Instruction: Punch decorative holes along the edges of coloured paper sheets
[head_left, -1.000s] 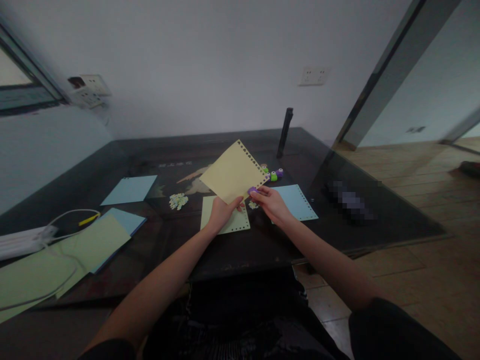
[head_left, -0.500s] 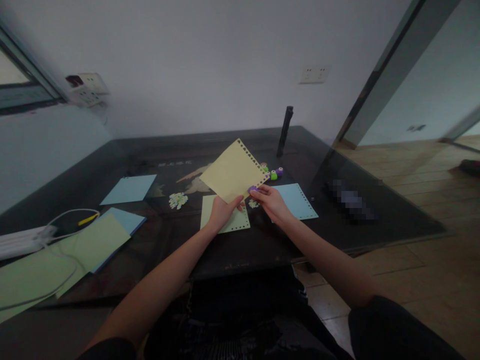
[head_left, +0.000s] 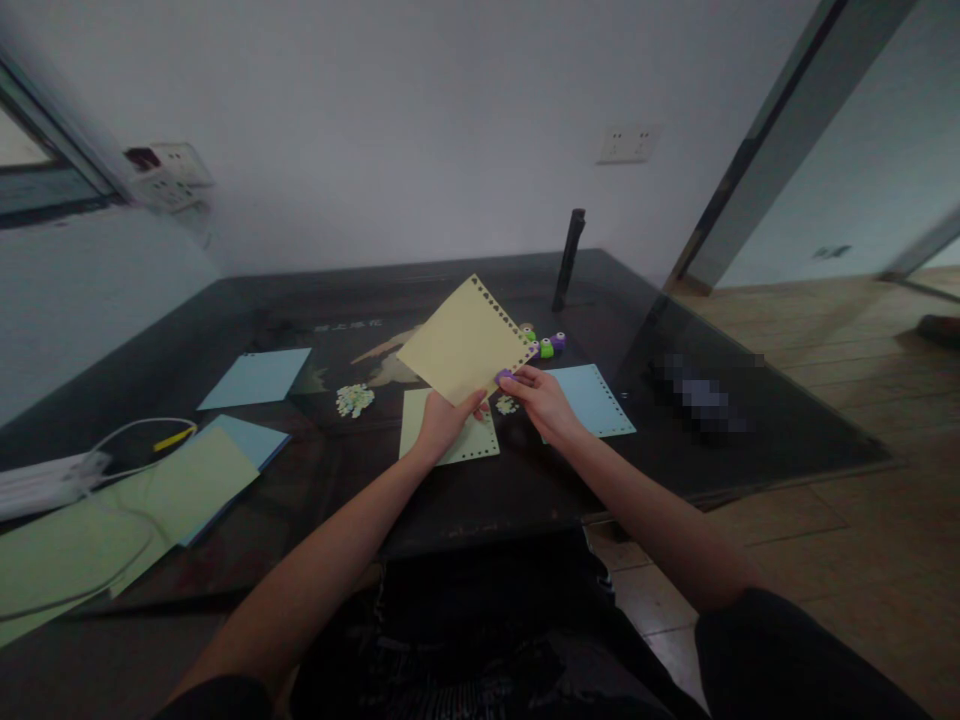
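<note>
My left hand (head_left: 444,424) pinches the lower corner of a pale yellow paper sheet (head_left: 459,340), held tilted above the table. A row of punched holes runs along the sheet's upper right edge. My right hand (head_left: 546,400) is closed on a small purple craft punch (head_left: 504,377), which sits at the sheet's lower right edge near the end of that row. Below my hands lies a yellow-green sheet (head_left: 469,445) with holes along its edges. Beside it is a small heap of punched paper bits (head_left: 507,404). A blue sheet (head_left: 592,400) with edge holes lies under my right wrist.
Several green and purple punches (head_left: 547,348) stand behind the held sheet. A larger heap of paper bits (head_left: 354,400) lies left. Farther left are a blue sheet (head_left: 259,378), stacked papers (head_left: 187,480), a white power strip (head_left: 45,485) and cable. A black post (head_left: 570,260) stands at the back.
The view has shifted very slightly. Both hands, the held sheet and the purple punch keep almost the same positions.
</note>
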